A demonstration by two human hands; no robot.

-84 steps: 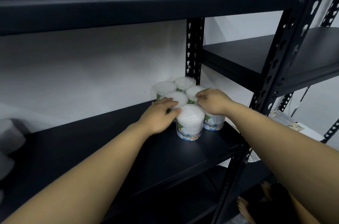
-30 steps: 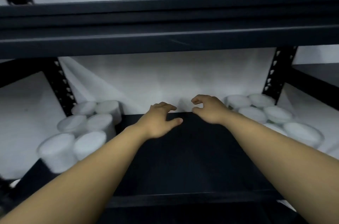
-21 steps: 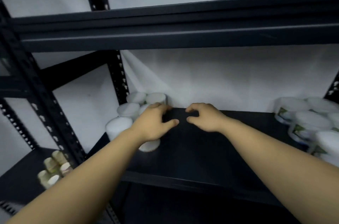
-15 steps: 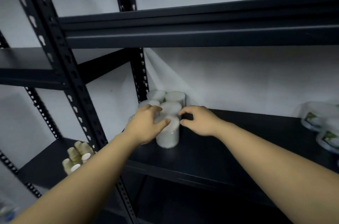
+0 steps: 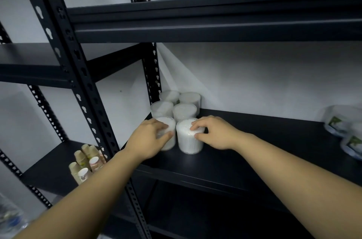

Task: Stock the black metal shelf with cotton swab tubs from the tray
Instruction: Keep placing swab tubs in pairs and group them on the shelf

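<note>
Several white cotton swab tubs stand in two rows at the left end of the black metal shelf (image 5: 244,152). My left hand (image 5: 148,140) grips the front left tub (image 5: 170,127) from the top and side. My right hand (image 5: 213,133) grips the front right tub (image 5: 188,142), fingers over its lid, thumb on its side. Both tubs stand upright on the shelf. Behind them sit more tubs (image 5: 184,110), back to the wall. No tray is in view.
Another group of labelled tubs (image 5: 340,121) stands at the shelf's right end. A black upright post (image 5: 78,74) stands left of my left arm. Small paper-coloured cups (image 5: 86,162) sit on a lower shelf to the left. Another shelf board (image 5: 215,21) runs overhead.
My view swung from the right group of tubs to the left group. Both hands moved left across the shelf and now each grips a front tub.
</note>
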